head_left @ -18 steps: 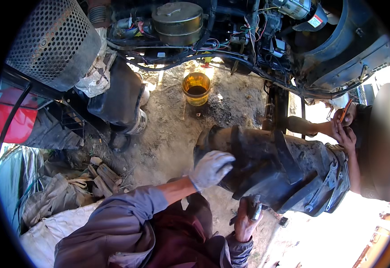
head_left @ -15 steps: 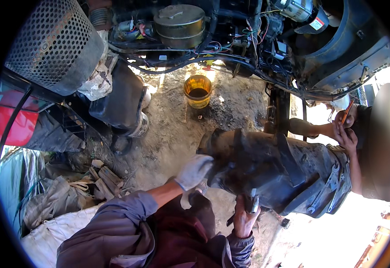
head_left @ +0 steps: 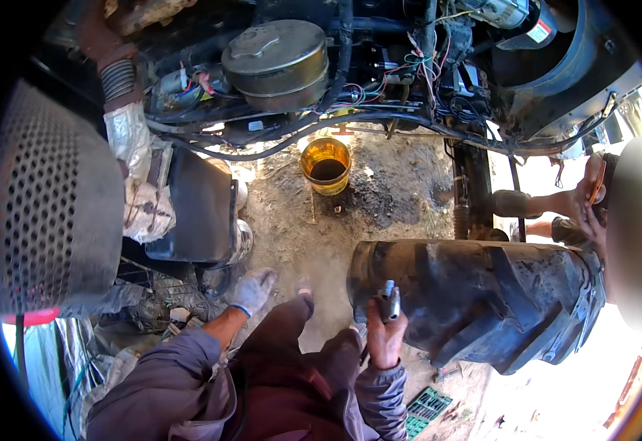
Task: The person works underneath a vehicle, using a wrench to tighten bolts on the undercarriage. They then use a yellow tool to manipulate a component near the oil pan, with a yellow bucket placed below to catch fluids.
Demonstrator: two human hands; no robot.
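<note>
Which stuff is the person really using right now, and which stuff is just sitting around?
In use:
right hand
metal tool
big black greasy housing
gloved left hand, held free

Just lying about:
yellow bucket
round metal canister
perforated metal cylinder
green crate

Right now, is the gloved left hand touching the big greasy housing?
No, the left hand hangs apart from the housing; only the right hand is at it, gripping a tool.
</note>
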